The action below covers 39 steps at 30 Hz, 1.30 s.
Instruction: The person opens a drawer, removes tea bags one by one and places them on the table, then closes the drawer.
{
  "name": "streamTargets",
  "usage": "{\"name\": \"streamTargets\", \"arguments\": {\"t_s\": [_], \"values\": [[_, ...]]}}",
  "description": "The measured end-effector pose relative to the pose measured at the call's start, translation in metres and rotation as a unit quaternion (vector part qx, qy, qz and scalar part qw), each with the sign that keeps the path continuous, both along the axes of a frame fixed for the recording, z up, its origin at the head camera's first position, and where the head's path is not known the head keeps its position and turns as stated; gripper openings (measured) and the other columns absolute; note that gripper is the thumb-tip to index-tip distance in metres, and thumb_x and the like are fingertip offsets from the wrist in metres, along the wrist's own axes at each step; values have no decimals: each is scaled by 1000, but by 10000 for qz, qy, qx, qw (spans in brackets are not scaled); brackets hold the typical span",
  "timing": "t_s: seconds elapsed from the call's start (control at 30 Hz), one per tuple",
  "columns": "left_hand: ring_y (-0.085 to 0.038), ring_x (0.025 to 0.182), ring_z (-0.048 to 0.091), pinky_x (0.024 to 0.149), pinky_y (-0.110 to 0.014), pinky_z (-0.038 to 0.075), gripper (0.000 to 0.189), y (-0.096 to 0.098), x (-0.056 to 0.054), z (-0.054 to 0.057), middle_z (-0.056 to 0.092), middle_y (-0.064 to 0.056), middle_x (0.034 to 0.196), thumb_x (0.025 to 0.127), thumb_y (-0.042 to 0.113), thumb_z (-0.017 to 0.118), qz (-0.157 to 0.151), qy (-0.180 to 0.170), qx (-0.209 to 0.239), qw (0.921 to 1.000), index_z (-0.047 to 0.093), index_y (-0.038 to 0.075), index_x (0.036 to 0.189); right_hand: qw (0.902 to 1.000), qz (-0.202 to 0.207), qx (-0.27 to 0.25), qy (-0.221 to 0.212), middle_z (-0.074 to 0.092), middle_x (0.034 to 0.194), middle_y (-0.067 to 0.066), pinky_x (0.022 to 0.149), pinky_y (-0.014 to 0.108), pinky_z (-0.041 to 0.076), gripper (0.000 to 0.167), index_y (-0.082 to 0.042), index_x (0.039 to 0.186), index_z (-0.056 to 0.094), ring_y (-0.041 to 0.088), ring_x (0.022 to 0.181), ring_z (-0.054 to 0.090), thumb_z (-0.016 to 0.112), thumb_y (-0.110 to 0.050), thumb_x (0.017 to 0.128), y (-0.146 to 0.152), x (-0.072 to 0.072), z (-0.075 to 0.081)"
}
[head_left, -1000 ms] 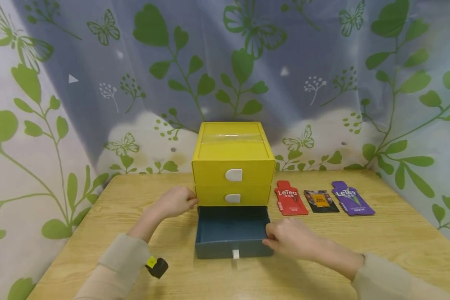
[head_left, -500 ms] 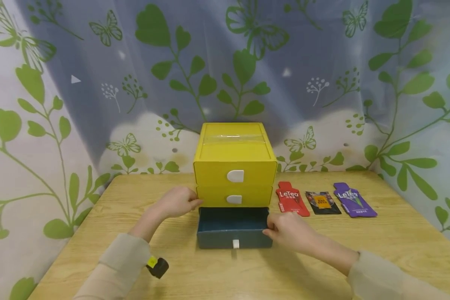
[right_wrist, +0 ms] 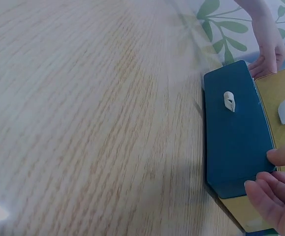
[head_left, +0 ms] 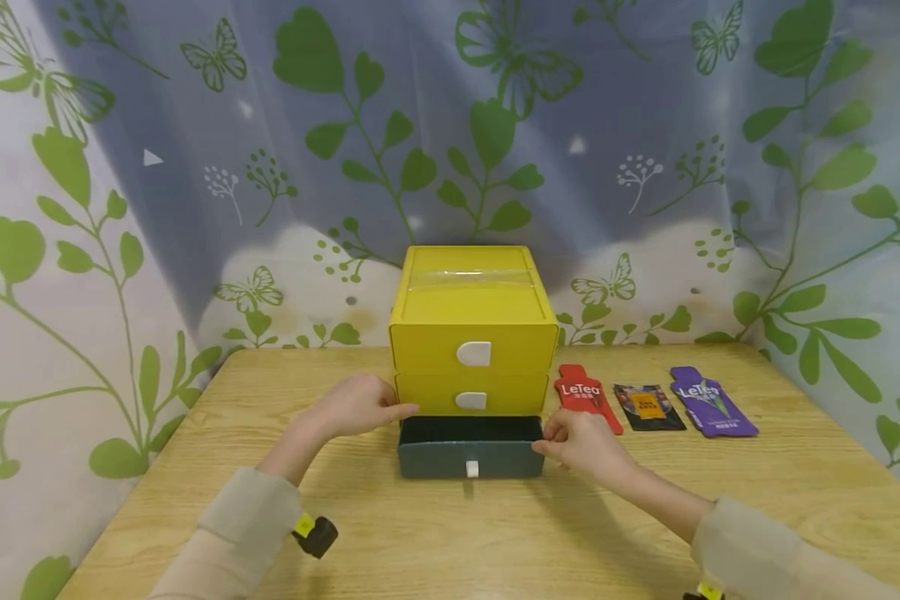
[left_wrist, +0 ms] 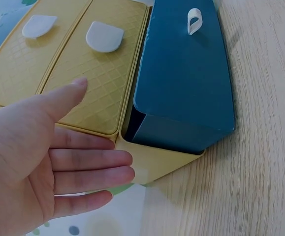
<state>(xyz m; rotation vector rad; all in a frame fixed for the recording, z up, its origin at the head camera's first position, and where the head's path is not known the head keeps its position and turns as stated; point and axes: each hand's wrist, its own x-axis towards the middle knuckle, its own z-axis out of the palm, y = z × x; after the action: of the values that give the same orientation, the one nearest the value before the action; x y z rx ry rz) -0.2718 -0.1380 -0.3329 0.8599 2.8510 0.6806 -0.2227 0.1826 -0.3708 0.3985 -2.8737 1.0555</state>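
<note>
A dark blue drawer (head_left: 435, 460) with a white pull tab sticks partly out of the bottom of a yellow cabinet (head_left: 472, 302). My right hand (head_left: 591, 446) holds the drawer at its front right corner. In the right wrist view, the thumb (right_wrist: 280, 156) meets the drawer's upper edge and the curled fingers lie by its side. My left hand (head_left: 354, 406) rests against the cabinet's left side. The left wrist view shows its fingers (left_wrist: 90, 160) straight beside the cabinet wall and its thumb extended across the yellow front. Little of the drawer's inside shows.
To the right of the cabinet lie a red LeTea pouch (head_left: 583, 398), a black packet with an orange label (head_left: 648, 407) and a purple LeTea pouch (head_left: 712, 402). A leaf-patterned curtain (head_left: 330, 183) hangs behind the wooden table (head_left: 435, 542).
The drawer has slid further into the cabinet, and my right hand has moved inward with it. My left hand stays at the cabinet's side, its thumb now stretched out across the front.
</note>
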Motion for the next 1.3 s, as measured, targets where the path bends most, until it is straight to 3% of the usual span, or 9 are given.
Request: {"name": "streamTargets", "arguments": {"t_s": [0.13,0.33,0.5,0.67,0.83,0.97,1.17,1.3], "values": [[-6,41,24,42,-22,21,43,0,0,0,32,9,46,85,41,64,-108,-20,-64,9999,53,15,52,9997,10,202,169,58,59,-1,45,26,43,17,-9,71,61,13,44,54,73,-18,79,0,-1,-1],[-5,41,25,43,-21,22,43,-1,-1,-1,32,10,46,83,38,68,-246,144,-141,9995,49,17,50,9918,203,874,911,49,52,-9,42,22,32,22,-13,63,61,5,42,41,73,-21,80,-1,-4,-3],[-5,42,24,43,-21,22,44,-1,-1,-1,31,10,47,81,39,69,-241,166,-135,9995,46,17,50,9882,338,963,1139,48,50,-10,42,21,31,22,-12,62,62,4,42,39,71,-19,81,0,-9,-5],[-7,44,22,45,-23,21,48,1,0,-1,30,8,49,77,38,73,-41,60,-257,9996,42,16,49,9903,311,877,1032,49,51,-10,41,21,32,20,-12,65,63,4,41,41,70,-19,82,1,-13,-6],[-7,47,31,47,-23,28,41,6,1,-3,40,9,52,76,36,75,241,112,-725,9970,52,14,50,9931,338,738,846,50,52,-9,40,22,35,19,-12,67,61,5,41,44,70,-18,82,2,-15,-8],[-8,47,32,45,-23,26,36,8,1,-7,41,9,50,78,34,73,429,145,-915,9948,58,13,53,9929,350,714,889,53,53,-7,41,22,35,19,-11,67,62,5,42,45,69,-18,83,2,-17,-9],[-8,48,39,46,-24,32,26,9,1,-9,53,9,54,81,29,71,344,288,-946,9945,66,12,62,9926,196,763,919,58,58,-5,43,23,37,18,-10,69,65,4,47,48,69,-20,83,3,-22,-10],[-8,48,39,45,-24,31,24,9,1,-10,53,9,54,82,25,70,382,297,-896,9948,64,14,62,9923,214,791,930,59,59,-5,44,23,37,18,-9,70,65,4,48,49,69,-20,84,4,-24,-11]]}}
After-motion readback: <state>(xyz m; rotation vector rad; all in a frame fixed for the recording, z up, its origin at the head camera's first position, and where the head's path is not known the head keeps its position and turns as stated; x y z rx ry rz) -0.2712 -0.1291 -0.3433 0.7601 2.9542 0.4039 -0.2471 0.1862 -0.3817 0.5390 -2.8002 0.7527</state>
